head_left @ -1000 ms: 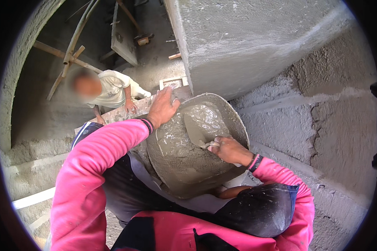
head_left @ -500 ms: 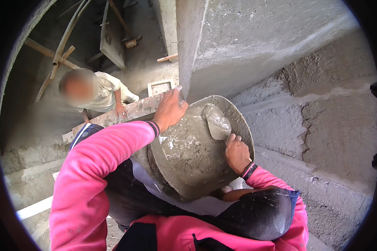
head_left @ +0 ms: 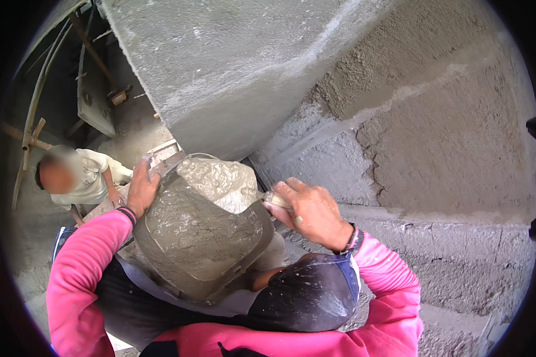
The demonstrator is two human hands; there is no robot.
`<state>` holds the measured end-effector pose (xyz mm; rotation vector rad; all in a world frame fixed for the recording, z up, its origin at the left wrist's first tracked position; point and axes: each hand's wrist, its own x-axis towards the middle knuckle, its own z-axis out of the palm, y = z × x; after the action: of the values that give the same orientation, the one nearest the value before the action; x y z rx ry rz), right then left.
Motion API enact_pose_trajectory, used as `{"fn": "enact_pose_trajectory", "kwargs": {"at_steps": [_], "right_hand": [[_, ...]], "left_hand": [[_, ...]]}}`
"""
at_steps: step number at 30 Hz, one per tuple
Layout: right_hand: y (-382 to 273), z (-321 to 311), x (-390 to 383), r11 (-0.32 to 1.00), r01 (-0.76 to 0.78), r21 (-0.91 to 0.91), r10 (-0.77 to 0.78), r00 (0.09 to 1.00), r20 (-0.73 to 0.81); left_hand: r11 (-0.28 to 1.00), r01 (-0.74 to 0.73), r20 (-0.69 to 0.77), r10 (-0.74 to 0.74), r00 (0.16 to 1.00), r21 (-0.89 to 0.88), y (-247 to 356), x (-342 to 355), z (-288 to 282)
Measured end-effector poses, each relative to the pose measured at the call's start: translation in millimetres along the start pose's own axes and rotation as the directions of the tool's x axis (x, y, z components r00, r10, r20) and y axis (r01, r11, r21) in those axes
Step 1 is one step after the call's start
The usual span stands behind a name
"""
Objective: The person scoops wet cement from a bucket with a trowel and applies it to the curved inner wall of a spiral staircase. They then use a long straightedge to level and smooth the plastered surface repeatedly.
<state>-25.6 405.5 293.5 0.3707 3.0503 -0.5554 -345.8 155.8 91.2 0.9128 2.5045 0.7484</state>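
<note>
A bucket (head_left: 262, 229) of wet grey mortar (head_left: 202, 232) stands between my knees. My right hand (head_left: 315, 214), closed around the pale handle of a trowel (head_left: 278, 200), is at the bucket's right rim. A wet, shiny heap of mortar (head_left: 217, 178) lies over the bucket's far part and hides most of the trowel's blade. My left hand (head_left: 142, 189) grips the bucket's left rim, its thumb on the bucket side. A mortar-stained board (head_left: 171, 162) passes beside that hand, and its fingertips are near it.
A person (head_left: 92, 175) in a pale shirt stands lower down at the left, a hand by the board. Beyond the bucket rises a smooth grey wall (head_left: 220, 77); rough plaster (head_left: 441, 137) covers the wall at the right. Poles (head_left: 33, 119) stand at the far left.
My view has swung to the right, so the bucket sits further left. The trowel has come up from the mortar surface with a heap of mortar. My left hand keeps its place at the rim.
</note>
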Motion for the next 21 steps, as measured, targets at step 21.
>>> {"fn": "enact_pose_trajectory", "kwargs": {"at_steps": [21], "right_hand": [[216, -158, -91, 0.74, -0.47, 0.481, 0.664, 0.623, -0.412]], "left_hand": [[0.989, -0.069, -0.083, 0.081, 0.993, 0.132, 11, -6, -7]]}}
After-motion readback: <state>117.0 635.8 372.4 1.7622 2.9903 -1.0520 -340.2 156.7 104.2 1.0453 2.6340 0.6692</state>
